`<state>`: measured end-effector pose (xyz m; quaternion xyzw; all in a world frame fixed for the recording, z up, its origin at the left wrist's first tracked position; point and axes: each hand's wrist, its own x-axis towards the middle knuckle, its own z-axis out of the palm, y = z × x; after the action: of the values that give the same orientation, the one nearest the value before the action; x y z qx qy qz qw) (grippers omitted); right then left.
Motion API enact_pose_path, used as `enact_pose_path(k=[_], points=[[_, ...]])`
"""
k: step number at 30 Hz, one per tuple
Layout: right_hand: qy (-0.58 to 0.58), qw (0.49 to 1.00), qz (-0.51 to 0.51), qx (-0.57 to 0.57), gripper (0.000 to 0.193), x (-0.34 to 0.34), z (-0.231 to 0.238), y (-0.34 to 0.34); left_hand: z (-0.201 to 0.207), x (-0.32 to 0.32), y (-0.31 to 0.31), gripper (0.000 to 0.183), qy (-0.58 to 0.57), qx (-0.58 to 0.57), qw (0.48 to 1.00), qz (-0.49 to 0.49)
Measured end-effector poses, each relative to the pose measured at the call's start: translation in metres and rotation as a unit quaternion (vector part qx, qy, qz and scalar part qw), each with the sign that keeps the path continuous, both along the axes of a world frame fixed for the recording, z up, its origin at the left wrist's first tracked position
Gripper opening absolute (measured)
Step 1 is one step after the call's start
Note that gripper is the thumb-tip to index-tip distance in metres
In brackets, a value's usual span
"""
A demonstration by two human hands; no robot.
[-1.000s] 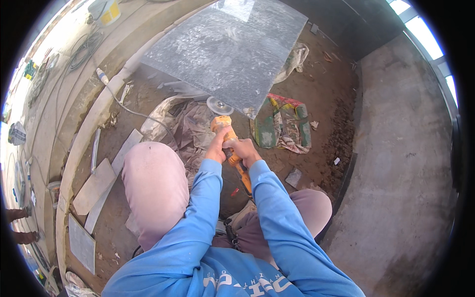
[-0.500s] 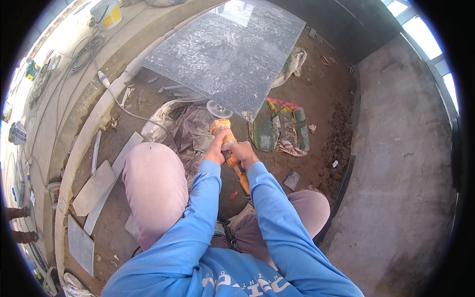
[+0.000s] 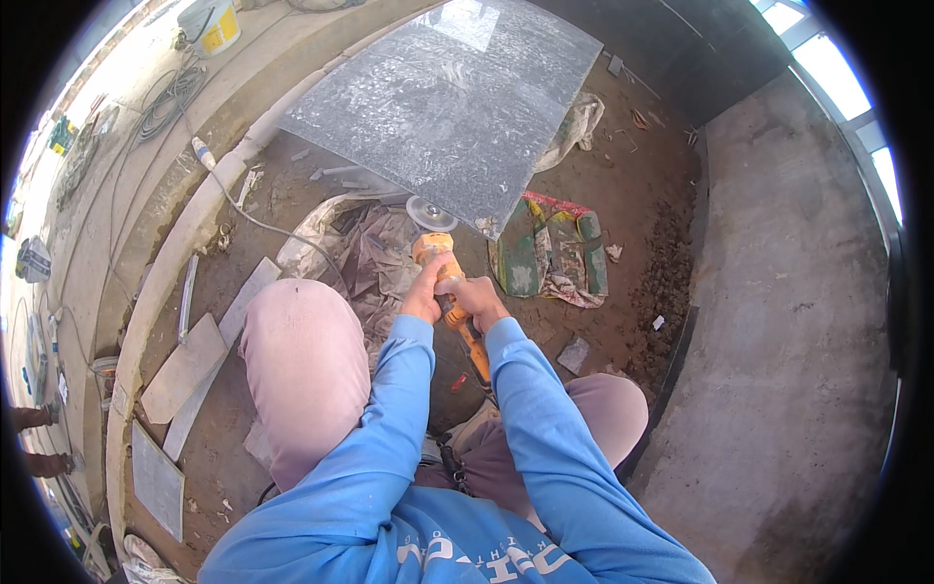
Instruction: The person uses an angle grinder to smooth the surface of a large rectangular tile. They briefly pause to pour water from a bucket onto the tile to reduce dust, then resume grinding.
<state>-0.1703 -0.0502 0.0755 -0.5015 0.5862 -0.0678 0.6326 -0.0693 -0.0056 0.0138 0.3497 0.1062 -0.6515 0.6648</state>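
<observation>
Both my hands are wrapped round an orange angle grinder (image 3: pixel 431 249) in front of my knees. My left hand (image 3: pixel 426 290) grips it close to the head, and my right hand (image 3: pixel 477 301) closes on the body just behind. The round grinding disc (image 3: pixel 431 214) lies at the near edge of a large grey stone slab (image 3: pixel 438 107); whether it touches the edge I cannot tell. The slab's surface is mottled with pale marks, and a bright reflection shows at its far end.
Crumpled sheeting (image 3: pixel 375 248) and a green-and-red sack (image 3: pixel 550 255) lie under the slab's near side. A cable with a white connector (image 3: pixel 202 153) crosses the dirt floor. Stone offcuts (image 3: pixel 185 370) lie at left, a concrete wall (image 3: pixel 788 341) stands at right, and a bucket (image 3: pixel 209 27) stands far left.
</observation>
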Motion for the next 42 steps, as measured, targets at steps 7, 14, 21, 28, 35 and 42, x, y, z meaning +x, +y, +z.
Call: enact_pose_path(k=[7, 14, 21, 28, 35, 42], points=[[0.000, 1.000, 0.000, -0.002, 0.045, 0.001, -0.003, 0.000, 0.000, 0.001, 0.001, 0.041, -0.008, 0.002, 1.000, 0.009], [0.005, 1.000, -0.001, -0.009, 0.043, 0.001, -0.009, -0.002, 0.001, 0.002, 0.000, 0.042, 0.000, 0.005, 1.000, 0.003], [-0.003, 1.000, 0.002, -0.003, 0.042, 0.002, -0.004, -0.002, 0.000, 0.001, -0.001, 0.042, -0.008, 0.007, 1.000, 0.011], [-0.005, 1.000, -0.007, -0.004, 0.044, 0.004, 0.005, 0.000, -0.004, 0.004, -0.002, 0.042, 0.005, -0.002, 1.000, -0.006], [0.018, 1.000, 0.000, 0.015, 0.044, 0.007, 0.006, 0.000, -0.013, 0.002, -0.001, 0.040, 0.017, 0.024, 1.000, -0.001], [-0.017, 1.000, 0.009, -0.001, 0.043, 0.006, 0.011, 0.001, -0.015, 0.005, 0.000, 0.042, 0.017, -0.008, 1.000, 0.011]])
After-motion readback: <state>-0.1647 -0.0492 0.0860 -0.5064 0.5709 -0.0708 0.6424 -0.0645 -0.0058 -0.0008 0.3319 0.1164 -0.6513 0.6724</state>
